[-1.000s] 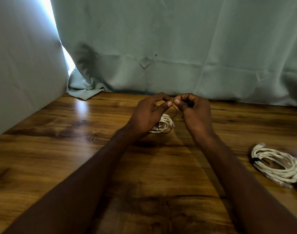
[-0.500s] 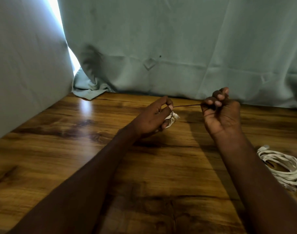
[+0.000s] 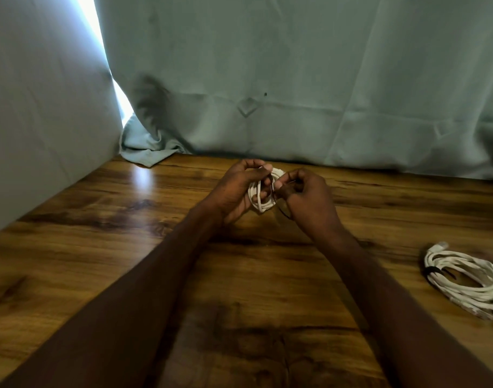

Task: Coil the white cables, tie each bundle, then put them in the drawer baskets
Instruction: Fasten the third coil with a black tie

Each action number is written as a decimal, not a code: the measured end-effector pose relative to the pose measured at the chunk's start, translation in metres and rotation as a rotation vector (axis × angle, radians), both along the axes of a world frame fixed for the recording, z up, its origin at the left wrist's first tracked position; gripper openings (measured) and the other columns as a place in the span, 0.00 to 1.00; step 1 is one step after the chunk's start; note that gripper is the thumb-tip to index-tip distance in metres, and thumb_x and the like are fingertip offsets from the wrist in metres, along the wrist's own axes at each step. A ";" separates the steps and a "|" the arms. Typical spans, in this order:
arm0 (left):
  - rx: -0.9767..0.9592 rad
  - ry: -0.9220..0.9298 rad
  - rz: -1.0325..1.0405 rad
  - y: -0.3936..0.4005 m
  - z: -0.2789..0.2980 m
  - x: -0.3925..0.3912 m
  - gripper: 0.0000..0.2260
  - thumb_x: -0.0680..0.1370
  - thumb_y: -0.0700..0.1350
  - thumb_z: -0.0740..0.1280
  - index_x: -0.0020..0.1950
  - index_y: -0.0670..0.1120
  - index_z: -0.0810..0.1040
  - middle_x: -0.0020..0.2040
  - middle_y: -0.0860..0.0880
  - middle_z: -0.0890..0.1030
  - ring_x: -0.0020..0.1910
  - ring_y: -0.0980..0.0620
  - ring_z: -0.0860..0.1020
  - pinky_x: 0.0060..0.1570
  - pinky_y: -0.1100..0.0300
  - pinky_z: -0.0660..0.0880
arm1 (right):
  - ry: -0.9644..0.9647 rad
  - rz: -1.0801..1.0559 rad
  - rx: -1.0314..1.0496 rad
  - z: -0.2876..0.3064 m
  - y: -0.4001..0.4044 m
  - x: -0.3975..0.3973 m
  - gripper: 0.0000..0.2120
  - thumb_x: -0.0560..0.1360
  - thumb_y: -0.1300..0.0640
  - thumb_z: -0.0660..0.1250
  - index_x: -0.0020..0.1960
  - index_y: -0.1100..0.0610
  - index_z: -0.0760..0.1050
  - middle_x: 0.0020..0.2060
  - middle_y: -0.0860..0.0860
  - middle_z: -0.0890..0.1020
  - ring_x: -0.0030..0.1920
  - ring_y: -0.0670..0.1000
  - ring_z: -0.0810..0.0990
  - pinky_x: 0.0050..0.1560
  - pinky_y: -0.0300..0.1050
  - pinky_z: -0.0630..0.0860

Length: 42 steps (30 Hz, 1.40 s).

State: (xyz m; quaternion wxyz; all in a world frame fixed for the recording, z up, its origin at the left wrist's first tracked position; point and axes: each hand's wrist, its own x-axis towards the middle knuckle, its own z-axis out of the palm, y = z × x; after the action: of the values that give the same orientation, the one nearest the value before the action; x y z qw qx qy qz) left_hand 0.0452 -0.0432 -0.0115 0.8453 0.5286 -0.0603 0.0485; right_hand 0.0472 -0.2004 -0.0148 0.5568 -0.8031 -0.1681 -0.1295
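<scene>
Mid-frame, left hand (image 3: 234, 191) gripped the small white coil (image 3: 263, 191) — right hand (image 3: 309, 197) pinched a dark tie (image 3: 284, 212) beside it, over the worktop (image 3: 99, 247).

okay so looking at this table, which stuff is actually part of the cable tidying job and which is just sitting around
Part of the job:
- small white cable coil, gripped by the left hand
- thin dark tie, pinched by the right hand beside the coil
- larger white cable bundle on the table's right side, a dark band already round it

Just there:
- wooden table
- pale green curtain behind
</scene>
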 end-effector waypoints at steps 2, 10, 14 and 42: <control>-0.066 -0.014 -0.074 0.002 0.001 -0.002 0.15 0.79 0.27 0.63 0.62 0.42 0.70 0.45 0.39 0.81 0.40 0.45 0.80 0.36 0.58 0.81 | 0.006 0.008 -0.007 -0.001 -0.001 0.001 0.02 0.78 0.58 0.74 0.48 0.54 0.82 0.40 0.50 0.87 0.41 0.47 0.87 0.41 0.41 0.81; 0.040 -0.056 -0.032 -0.003 -0.001 -0.001 0.11 0.84 0.33 0.60 0.66 0.42 0.70 0.39 0.42 0.76 0.32 0.51 0.77 0.34 0.59 0.80 | 0.016 0.045 0.037 -0.002 -0.004 0.002 0.06 0.76 0.61 0.72 0.50 0.52 0.86 0.38 0.49 0.87 0.33 0.42 0.82 0.35 0.39 0.75; -0.034 -0.023 -0.058 -0.004 0.002 -0.003 0.13 0.83 0.34 0.60 0.68 0.40 0.70 0.41 0.42 0.76 0.35 0.51 0.75 0.33 0.59 0.81 | -0.010 0.044 0.032 -0.002 -0.001 0.001 0.10 0.75 0.61 0.71 0.52 0.50 0.86 0.44 0.47 0.88 0.42 0.48 0.87 0.44 0.47 0.83; 0.233 -0.102 0.206 -0.004 0.000 0.000 0.04 0.84 0.36 0.61 0.58 0.41 0.74 0.37 0.44 0.76 0.26 0.56 0.74 0.29 0.61 0.75 | -0.057 0.087 -0.006 0.000 -0.002 -0.003 0.06 0.77 0.57 0.72 0.41 0.51 0.83 0.28 0.40 0.79 0.29 0.39 0.74 0.38 0.40 0.68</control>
State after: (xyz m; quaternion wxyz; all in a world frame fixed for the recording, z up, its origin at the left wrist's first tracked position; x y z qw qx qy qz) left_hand 0.0449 -0.0471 -0.0118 0.7648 0.6232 -0.0537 0.1545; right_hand 0.0443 -0.2029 -0.0146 0.5545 -0.7927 -0.2188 -0.1274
